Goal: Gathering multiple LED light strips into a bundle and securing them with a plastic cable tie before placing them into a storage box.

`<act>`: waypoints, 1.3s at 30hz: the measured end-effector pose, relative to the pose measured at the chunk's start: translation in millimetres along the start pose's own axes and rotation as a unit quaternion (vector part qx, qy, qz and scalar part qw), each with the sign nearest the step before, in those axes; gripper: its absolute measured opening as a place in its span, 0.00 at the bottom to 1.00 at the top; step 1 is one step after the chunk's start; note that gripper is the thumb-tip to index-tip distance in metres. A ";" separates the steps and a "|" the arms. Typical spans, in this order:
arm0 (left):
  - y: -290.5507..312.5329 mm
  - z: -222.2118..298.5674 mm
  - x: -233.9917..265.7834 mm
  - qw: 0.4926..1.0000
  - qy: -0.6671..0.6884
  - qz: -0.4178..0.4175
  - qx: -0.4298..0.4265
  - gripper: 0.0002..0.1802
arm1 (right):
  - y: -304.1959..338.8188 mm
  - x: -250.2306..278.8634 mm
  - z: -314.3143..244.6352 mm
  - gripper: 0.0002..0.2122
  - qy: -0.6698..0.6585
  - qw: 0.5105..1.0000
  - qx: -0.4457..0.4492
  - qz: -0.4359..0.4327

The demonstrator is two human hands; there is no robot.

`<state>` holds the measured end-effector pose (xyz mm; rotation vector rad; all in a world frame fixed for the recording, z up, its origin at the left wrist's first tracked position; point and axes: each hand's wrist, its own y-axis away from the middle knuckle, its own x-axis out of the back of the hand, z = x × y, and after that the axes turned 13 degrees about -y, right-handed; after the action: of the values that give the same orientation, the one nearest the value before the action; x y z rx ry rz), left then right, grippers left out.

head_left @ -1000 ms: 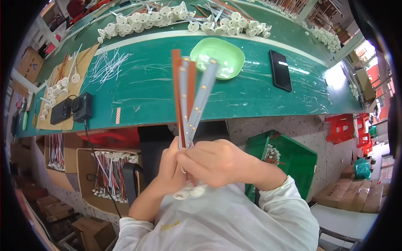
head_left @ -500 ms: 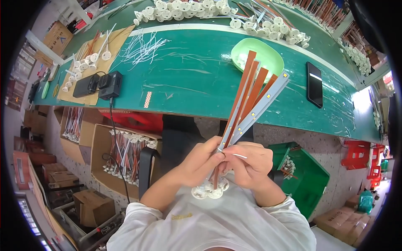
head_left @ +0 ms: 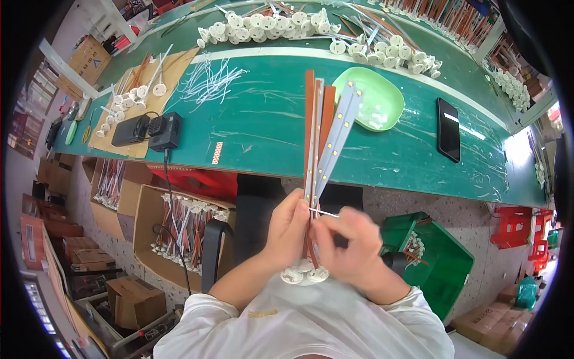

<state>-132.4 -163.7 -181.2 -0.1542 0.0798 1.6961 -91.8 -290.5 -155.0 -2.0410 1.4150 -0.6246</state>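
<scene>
My left hand [head_left: 289,229] grips a bundle of long strips [head_left: 323,128], some brown and some white with small square chips, held upright in front of my chest. White round caps [head_left: 305,276] sit at the bundle's lower end, below my hands. My right hand [head_left: 353,245] is closed against the bundle from the right and pinches a thin white tie [head_left: 324,212] that sticks out sideways. The strips fan out over the edge of the green workbench [head_left: 263,128].
On the bench lie a light green dish [head_left: 373,105], a black phone [head_left: 449,128], a black power unit [head_left: 149,130], loose white ties [head_left: 206,81] and rows of white caps [head_left: 281,27]. Below are a carton of strips [head_left: 185,230], a green crate [head_left: 436,257] and red stools [head_left: 514,227].
The bundle has swung from leaning right to nearly upright, and the view has shifted right along the bench. My right hand has moved onto the white tie.
</scene>
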 end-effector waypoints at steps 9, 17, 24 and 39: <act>6.2 -6.4 17.8 0.999 0.005 0.049 -0.020 0.17 | -17.8 1.5 -16.5 0.23 0.013 0.989 -0.022 -0.147; 9.8 2.3 17.0 0.998 0.034 -0.044 0.027 0.21 | -17.7 4.5 -2.7 0.16 -0.039 0.987 -0.087 -0.130; -0.4 5.4 7.0 0.909 0.354 -0.170 0.140 0.18 | -19.2 19.0 12.6 0.14 -0.052 0.994 -0.007 -0.094; 0.6 -0.9 17.8 0.982 0.083 -0.118 0.120 0.16 | -36.0 31.8 7.0 0.07 0.267 0.861 0.103 -0.420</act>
<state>-135.1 -146.5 -184.7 -0.1177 0.3754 1.4215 -52.3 -309.3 -133.7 -2.3485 0.5594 -1.7300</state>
